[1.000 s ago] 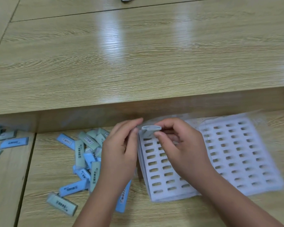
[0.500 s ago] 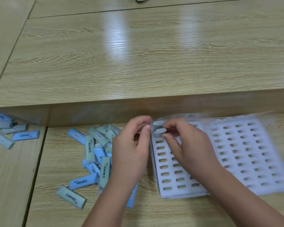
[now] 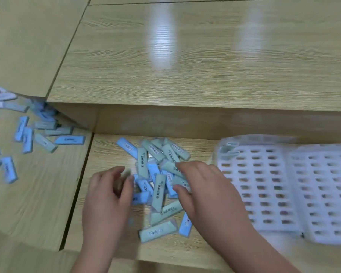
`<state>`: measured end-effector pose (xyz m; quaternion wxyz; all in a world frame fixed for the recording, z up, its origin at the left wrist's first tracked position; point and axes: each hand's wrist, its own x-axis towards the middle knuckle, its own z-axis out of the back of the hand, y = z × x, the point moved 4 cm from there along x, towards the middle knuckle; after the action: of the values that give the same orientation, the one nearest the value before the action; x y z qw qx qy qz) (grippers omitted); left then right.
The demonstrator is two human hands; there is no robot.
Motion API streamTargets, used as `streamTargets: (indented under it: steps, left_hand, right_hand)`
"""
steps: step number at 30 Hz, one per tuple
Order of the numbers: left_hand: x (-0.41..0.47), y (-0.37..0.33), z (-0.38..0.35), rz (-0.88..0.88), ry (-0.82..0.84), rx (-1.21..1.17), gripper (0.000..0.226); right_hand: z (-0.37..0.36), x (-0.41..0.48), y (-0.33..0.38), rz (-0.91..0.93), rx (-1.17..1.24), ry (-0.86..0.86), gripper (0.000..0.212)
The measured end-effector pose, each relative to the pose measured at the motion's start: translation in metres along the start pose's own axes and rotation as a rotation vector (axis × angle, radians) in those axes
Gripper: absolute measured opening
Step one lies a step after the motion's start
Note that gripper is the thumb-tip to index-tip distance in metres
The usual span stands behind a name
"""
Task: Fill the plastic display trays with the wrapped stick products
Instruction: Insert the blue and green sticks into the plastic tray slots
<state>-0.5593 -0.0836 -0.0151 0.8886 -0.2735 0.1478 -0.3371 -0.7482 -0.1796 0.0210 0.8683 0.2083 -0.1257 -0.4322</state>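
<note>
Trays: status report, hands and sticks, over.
Left hand and right hand at the stick pile, grips blurred. Tray beside it: few sticks in far corner, other slots empty. Nothing blocking.

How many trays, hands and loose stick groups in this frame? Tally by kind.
Trays: 2, left tray and right tray
Hands: 2, left hand and right hand
Loose stick groups: 2, centre pile and left scatter
Total: 6

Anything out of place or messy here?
Yes: a second batch of sticks lies scattered on the neighbouring tabletop at far left, apart from the main pile beside the trays. Nothing looks damaged, though the frame is blurred.
</note>
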Motion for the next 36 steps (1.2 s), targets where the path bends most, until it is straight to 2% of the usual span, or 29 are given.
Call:
streamTargets:
  steps: [3,7,10,14,16,19,22,24,27,30,34,36]
  left_hand:
    - [0.023,-0.007,-0.008,-0.001,0.054,0.012,0.031]
    - [0.043,-0.016,-0.018,0.057,0.097,-0.095,0.027]
    - [0.048,-0.018,-0.022,0.087,0.112,-0.103,0.030]
    - [0.049,-0.019,-0.024,0.096,0.140,-0.106,0.020]
    - [0.051,-0.017,-0.022,0.121,0.152,-0.139,0.016]
    - [0.052,-0.015,-0.013,0.166,0.184,-0.274,0.017]
    - [0.046,-0.022,0.003,0.134,0.178,-0.402,0.033]
    - [0.037,-0.035,0.009,0.093,0.180,-0.474,0.037]
    - [0.019,-0.060,0.004,0.045,0.294,-0.604,0.033]
    - [0.003,-0.082,-0.016,0.054,0.460,-0.700,0.032]
    - [-0.012,-0.107,-0.040,0.069,0.525,-0.765,0.015]
    - [-0.017,-0.117,-0.049,0.076,0.534,-0.806,0.006]
  right_hand:
    - [-0.008,0.022,0.011,-0.047,-0.119,0.038,0.022]
    - [-0.017,0.042,0.019,-0.118,-0.416,0.125,0.018]
    - [-0.021,0.050,0.023,-0.128,-0.434,0.137,0.014]
    - [-0.014,0.050,0.027,-0.111,-0.452,0.113,0.017]
    - [-0.005,0.043,0.029,-0.089,-0.377,0.031,0.020]
    - [0.017,0.016,0.014,-0.039,-0.041,-0.135,0.010]
    - [0.047,-0.015,-0.027,-0.195,0.329,-0.316,0.009]
    - [0.059,-0.027,-0.059,-0.314,0.458,-0.436,0.016]
    - [0.059,-0.026,-0.087,-0.361,0.454,-0.427,0.028]
    - [0.052,-0.018,-0.098,-0.337,0.472,-0.387,0.018]
    - [0.043,-0.009,-0.102,-0.331,0.543,-0.348,0.021]
    - [0.044,-0.006,-0.100,-0.285,0.474,-0.331,0.021]
